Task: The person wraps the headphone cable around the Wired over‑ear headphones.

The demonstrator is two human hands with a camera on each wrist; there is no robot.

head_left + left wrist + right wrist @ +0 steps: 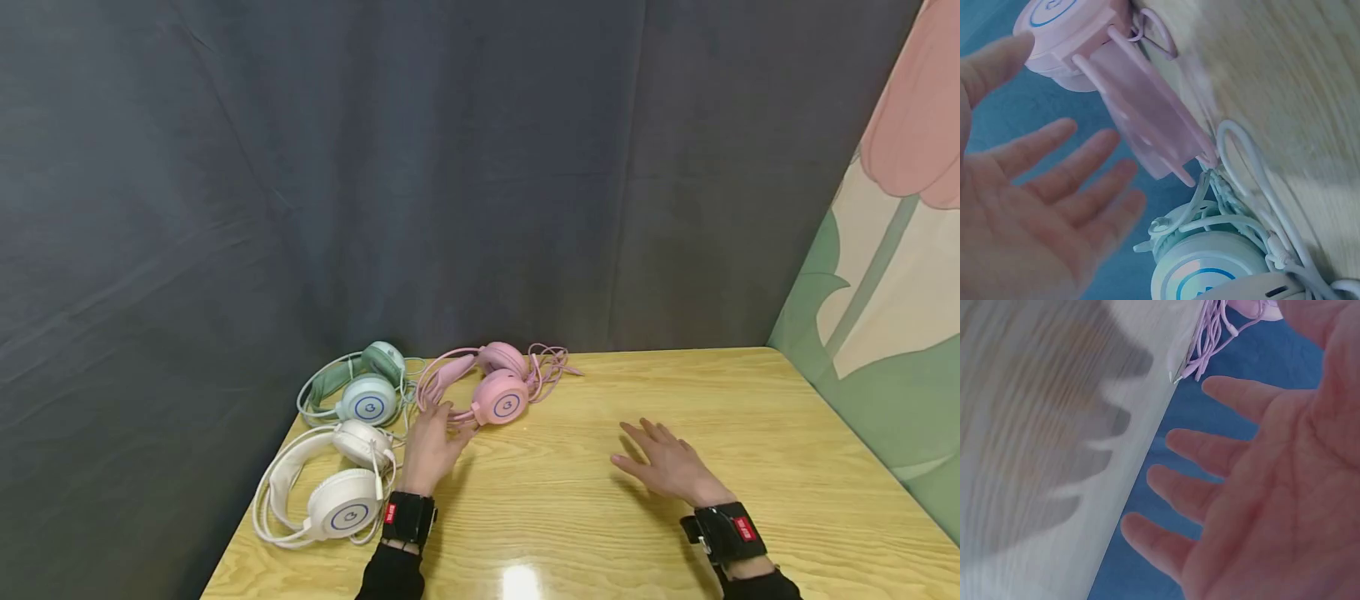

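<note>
Pink headphones (501,396) lie near the back of the table, their bundled cable (551,367) to the right. My left hand (433,446) is at the headband's near side, fingers spread and relaxed. In the left wrist view its palm (1029,219) faces the pink headband (1147,112) with nothing gripped; whether the thumb touches the ear cup is unclear. My right hand (667,462) hovers over the right part of the table, fingers apart and holding nothing. In the right wrist view the pink cable's plugs (1188,370) lie beyond its fingertips.
Green headphones (369,398) lie left of the pink ones, at the back left. White headphones (345,504) lie in front of them, left of my left wrist. A dark curtain (480,183) hangs behind the wooden table (570,517); a flower-patterned panel (885,333) stands at the right.
</note>
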